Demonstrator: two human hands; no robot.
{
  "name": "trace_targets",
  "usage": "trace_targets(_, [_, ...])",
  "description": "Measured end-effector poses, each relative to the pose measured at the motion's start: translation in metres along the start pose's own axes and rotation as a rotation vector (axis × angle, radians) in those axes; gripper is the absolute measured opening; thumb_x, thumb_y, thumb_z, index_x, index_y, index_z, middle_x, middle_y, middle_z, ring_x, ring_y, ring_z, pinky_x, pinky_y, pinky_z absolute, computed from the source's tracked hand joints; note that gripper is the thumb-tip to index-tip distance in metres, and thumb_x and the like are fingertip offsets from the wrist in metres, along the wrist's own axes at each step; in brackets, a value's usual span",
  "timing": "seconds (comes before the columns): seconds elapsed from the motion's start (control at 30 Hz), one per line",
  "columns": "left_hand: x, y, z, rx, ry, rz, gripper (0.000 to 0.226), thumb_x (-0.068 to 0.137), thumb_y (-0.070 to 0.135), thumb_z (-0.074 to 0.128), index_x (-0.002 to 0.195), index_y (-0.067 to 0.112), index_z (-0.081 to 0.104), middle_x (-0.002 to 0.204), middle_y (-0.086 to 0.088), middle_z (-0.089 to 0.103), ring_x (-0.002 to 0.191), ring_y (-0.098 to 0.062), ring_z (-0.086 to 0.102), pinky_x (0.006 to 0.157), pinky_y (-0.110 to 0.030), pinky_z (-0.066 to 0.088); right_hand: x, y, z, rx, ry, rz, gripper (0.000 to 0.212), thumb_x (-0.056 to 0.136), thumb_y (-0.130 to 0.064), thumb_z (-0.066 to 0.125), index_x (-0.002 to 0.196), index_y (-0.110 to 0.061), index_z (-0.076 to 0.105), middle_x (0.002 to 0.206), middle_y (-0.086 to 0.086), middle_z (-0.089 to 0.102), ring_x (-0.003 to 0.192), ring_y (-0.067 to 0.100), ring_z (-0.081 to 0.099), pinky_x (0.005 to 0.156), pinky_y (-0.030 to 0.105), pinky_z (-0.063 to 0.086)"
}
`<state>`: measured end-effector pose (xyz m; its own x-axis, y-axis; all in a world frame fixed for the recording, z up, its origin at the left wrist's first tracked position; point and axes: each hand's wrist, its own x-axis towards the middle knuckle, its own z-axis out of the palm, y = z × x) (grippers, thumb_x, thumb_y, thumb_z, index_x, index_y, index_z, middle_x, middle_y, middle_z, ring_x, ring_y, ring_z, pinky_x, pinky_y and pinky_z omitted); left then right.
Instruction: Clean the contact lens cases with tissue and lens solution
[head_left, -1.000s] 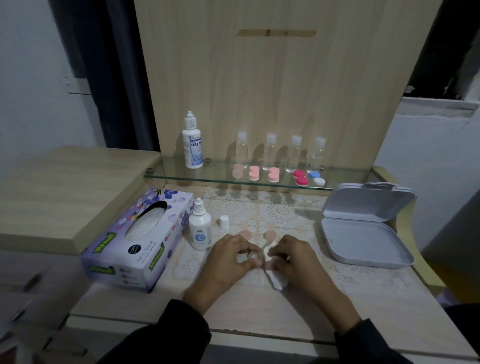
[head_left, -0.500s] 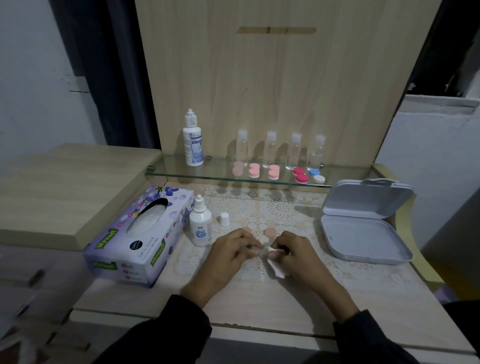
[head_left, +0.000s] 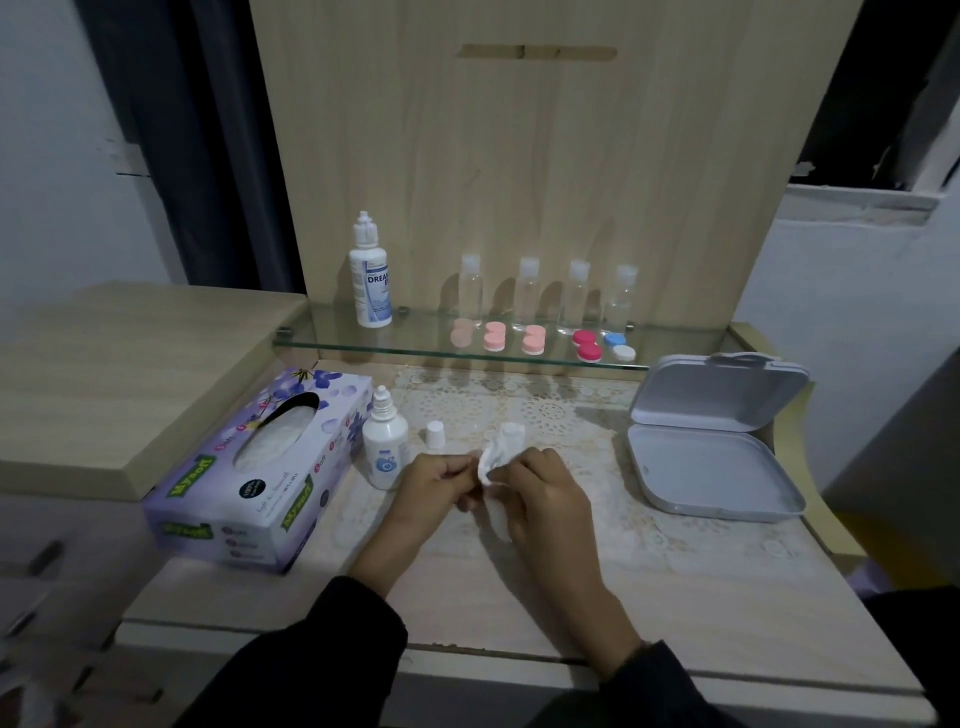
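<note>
My left hand (head_left: 439, 483) and my right hand (head_left: 543, 491) meet over the middle of the lace-covered table. A crumpled white tissue (head_left: 500, 453) is pinched by my right hand and sticks up between the two hands. My left hand's fingers curl round a small contact lens case, which the fingers and tissue almost wholly hide. An open lens solution bottle (head_left: 384, 449) stands just left of my left hand, its white cap (head_left: 435, 434) beside it. More lens cases lie on the glass shelf: pink ones (head_left: 493, 336), a red one (head_left: 587, 345) and a blue and white one (head_left: 621, 346).
A purple tissue box (head_left: 249, 478) lies at the left. An open grey hinged box (head_left: 711, 467) sits at the right. On the glass shelf (head_left: 332, 340) stand a larger solution bottle (head_left: 370, 283) and several clear small bottles (head_left: 527, 293).
The tissue has turned up from under my right hand and now stands above the fingers. It covers the two pink caps that lay behind the hands.
</note>
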<state>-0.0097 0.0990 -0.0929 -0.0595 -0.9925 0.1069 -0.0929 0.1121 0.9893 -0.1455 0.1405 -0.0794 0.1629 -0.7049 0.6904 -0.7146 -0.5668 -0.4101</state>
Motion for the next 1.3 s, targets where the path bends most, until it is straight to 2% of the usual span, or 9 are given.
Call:
trace_targets(0.23, [-0.002,-0.002,0.003,-0.025,0.032,0.029,0.012,0.087,0.003,0.06,0.089,-0.003,0.071,0.054,-0.002,0.063,0.049,-0.007,0.053,0.053,-0.017,0.045,0.009,0.015,0.001,-0.053,0.083,0.168,0.011,0.07,-0.001,0.064,0.078,-0.006,0.069,0.078,0.006,0.063,0.072,0.024,0.06,0.06,0.023,0.041])
trace_targets(0.37, [-0.001,-0.001,0.003,0.006,0.034,0.029,0.015,0.088,-0.001,0.057,0.082,-0.001,0.07,0.049,0.006,0.062,0.046,-0.004,0.053,0.053,-0.015,0.046,0.007,0.002,0.008,-0.014,0.016,0.082,0.019,0.073,-0.015,0.05,0.077,-0.007,0.067,0.078,0.005,0.062,0.069,0.019,0.057,0.058,0.019,0.036])
trace_targets(0.57, [-0.003,-0.003,0.003,-0.044,0.06,0.056,0.014,0.086,0.002,0.061,0.091,-0.006,0.07,0.057,-0.004,0.063,0.05,-0.006,0.054,0.053,-0.017,0.046,0.009,0.022,-0.002,-0.037,0.096,0.214,0.013,0.067,0.006,0.07,0.074,-0.005,0.065,0.076,0.005,0.06,0.067,0.022,0.058,0.058,0.021,0.037])
trace_targets(0.63, [-0.002,-0.003,0.003,-0.032,0.062,0.058,0.014,0.087,0.002,0.06,0.092,-0.007,0.07,0.054,-0.001,0.063,0.048,-0.005,0.053,0.053,-0.016,0.046,0.007,0.011,-0.001,-0.032,0.102,0.172,0.002,0.073,-0.004,0.064,0.073,-0.005,0.065,0.075,0.005,0.06,0.067,0.018,0.055,0.059,0.016,0.032])
trace_targets(0.73, [-0.001,-0.003,0.003,-0.007,0.049,0.057,0.014,0.088,-0.001,0.057,0.095,-0.005,0.069,0.049,0.006,0.061,0.046,-0.003,0.052,0.053,-0.015,0.045,0.002,-0.001,0.002,-0.021,0.042,0.101,0.026,0.075,-0.022,0.044,0.072,-0.006,0.066,0.076,0.004,0.059,0.067,0.015,0.052,0.059,0.012,0.028])
trace_targets(0.83, [-0.002,-0.004,0.002,-0.033,0.052,0.053,0.012,0.087,0.003,0.06,0.09,-0.001,0.071,0.055,-0.002,0.063,0.049,-0.006,0.053,0.054,-0.016,0.046,0.005,0.011,0.0,-0.013,0.075,0.133,0.004,0.072,-0.003,0.062,0.071,-0.005,0.065,0.075,0.004,0.058,0.065,0.014,0.051,0.059,0.009,0.029])
trace_targets(0.9, [-0.003,-0.004,0.002,-0.056,0.057,0.054,0.013,0.086,0.003,0.061,0.093,-0.003,0.07,0.058,-0.008,0.062,0.049,-0.006,0.053,0.053,-0.016,0.045,0.007,0.024,-0.004,0.035,0.103,0.233,0.014,0.068,0.008,0.07,0.071,-0.005,0.065,0.074,0.0,0.057,0.064,0.009,0.048,0.061,0.004,0.032])
trace_targets(1.0, [-0.003,-0.005,0.002,-0.054,0.066,0.065,0.017,0.086,0.002,0.061,0.097,-0.008,0.068,0.061,-0.011,0.063,0.049,-0.005,0.054,0.053,-0.015,0.046,0.007,0.031,-0.008,0.069,0.118,0.325,0.014,0.071,0.002,0.075,0.069,-0.007,0.065,0.072,-0.006,0.054,0.063,0.009,0.048,0.06,0.008,0.034])
trace_targets(1.3, [-0.005,-0.004,0.001,0.041,0.05,0.111,0.015,0.086,-0.001,0.06,0.099,0.002,0.068,0.05,0.005,0.062,0.048,-0.003,0.054,0.054,-0.015,0.046,0.002,0.021,0.003,0.113,0.094,0.168,0.013,0.069,-0.003,0.077,0.074,-0.009,0.068,0.077,-0.002,0.056,0.064,0.002,0.047,0.06,0.006,0.034])
